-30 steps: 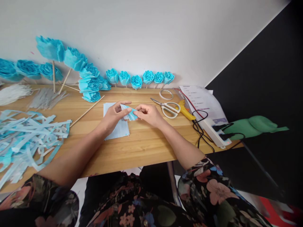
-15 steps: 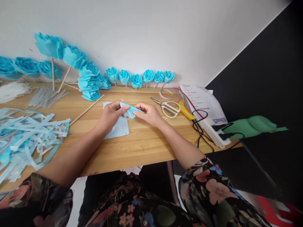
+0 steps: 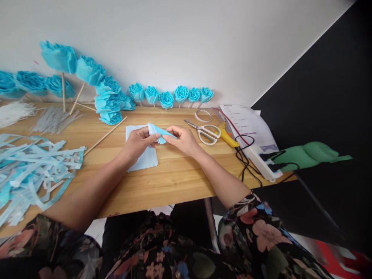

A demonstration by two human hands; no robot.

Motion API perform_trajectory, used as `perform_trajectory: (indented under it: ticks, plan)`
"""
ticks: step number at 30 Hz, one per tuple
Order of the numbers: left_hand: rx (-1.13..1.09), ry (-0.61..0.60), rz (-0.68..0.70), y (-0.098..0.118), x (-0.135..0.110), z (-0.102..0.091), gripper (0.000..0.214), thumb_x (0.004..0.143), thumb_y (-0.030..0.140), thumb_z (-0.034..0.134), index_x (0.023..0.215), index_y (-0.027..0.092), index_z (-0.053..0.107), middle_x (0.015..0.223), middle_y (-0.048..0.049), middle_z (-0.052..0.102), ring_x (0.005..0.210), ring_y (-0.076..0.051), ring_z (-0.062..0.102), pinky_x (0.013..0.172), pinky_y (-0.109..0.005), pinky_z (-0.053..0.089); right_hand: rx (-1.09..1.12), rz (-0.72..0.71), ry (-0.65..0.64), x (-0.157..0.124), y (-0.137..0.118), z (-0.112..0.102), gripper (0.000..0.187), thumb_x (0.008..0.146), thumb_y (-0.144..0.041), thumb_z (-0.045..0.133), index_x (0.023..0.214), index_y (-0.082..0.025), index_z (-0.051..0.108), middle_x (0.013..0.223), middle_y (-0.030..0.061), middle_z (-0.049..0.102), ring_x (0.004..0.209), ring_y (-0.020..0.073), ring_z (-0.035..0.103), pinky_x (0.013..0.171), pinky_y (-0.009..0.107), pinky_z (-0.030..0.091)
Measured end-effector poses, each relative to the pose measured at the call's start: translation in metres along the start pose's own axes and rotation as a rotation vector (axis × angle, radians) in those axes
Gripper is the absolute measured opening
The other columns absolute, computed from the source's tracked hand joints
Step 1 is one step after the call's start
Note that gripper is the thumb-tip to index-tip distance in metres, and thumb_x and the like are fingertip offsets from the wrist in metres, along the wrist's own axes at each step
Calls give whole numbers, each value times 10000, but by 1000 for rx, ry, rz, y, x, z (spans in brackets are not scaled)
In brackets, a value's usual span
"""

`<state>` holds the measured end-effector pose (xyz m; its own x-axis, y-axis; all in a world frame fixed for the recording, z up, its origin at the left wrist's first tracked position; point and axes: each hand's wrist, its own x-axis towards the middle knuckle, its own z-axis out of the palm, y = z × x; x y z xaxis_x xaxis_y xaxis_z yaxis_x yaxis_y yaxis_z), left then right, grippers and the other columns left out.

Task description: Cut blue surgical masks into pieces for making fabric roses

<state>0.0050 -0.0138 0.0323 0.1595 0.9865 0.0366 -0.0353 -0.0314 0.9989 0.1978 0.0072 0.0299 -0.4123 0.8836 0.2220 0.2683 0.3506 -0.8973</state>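
A folded light-blue paper piece (image 3: 160, 134) is held between both hands above the wooden table (image 3: 174, 178). My left hand (image 3: 136, 142) pinches its left end, fingers closed. My right hand (image 3: 183, 140) pinches its right end, fingers closed too. Under the left hand lies a flat pale-blue sheet (image 3: 143, 157). A thin wooden stick (image 3: 105, 136) lies just left of the sheet.
Several blue paper roses (image 3: 171, 96) stand along the wall, with more on sticks (image 3: 87, 75) at left. Cut blue strips (image 3: 31, 162) pile at the left edge. Scissors (image 3: 205, 131), a tape ring (image 3: 204, 115), a yellow glue gun (image 3: 228, 137), a power strip (image 3: 263, 161) and papers (image 3: 247, 122) lie at right.
The hands have drawn the folded blue piece out a little longer and shifted it slightly toward the wall; the right hand's grip moved along its right end.
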Motion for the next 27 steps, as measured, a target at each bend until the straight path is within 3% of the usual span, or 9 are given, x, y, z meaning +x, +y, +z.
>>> perform_trajectory:
  ticks: [4,8,13,16,20,27]
  plan:
    - [-132,22,-42,-2,3,-3,213,687,348,846,710,178,719,643,-18,654,575,-131,553,585,-283,444,88,-15,2,-1,-1,-3,383,940,-536,562,1061,-200,702,908,39,717,791,163,635,727,293,520]
    - [-271,-30,-121,1,4,-5,237,641,317,882,704,168,709,649,-12,634,564,-110,529,558,-270,418,46,-81,43,-2,-5,-8,313,1002,-431,519,1205,-252,676,1088,55,731,995,193,667,836,330,560]
    - [-280,-92,-184,8,1,-4,293,600,335,912,734,150,728,666,-19,629,557,-98,510,539,-260,409,-112,-302,-45,-1,-6,-12,204,983,-285,595,1133,-310,732,1356,37,655,1273,213,584,1024,394,515]
    - [-226,-119,-179,8,1,-5,307,595,371,902,724,157,725,669,-25,636,552,-107,506,540,-268,414,-173,-367,-66,2,0,-12,186,983,-229,599,1039,-303,760,1323,30,679,1236,204,614,1098,440,455]
    - [9,-83,-61,3,2,-7,248,679,389,823,703,175,700,626,-7,622,558,-116,511,567,-263,418,-149,-326,-67,4,9,-10,116,947,-255,666,1005,-277,764,1282,41,701,1201,214,635,1069,441,465]
    - [280,-127,71,6,0,-4,229,775,372,656,645,190,609,585,10,566,569,-126,494,568,-249,393,19,-124,-31,2,3,-4,202,877,-377,718,1006,-223,698,1011,26,742,933,175,678,823,320,527]
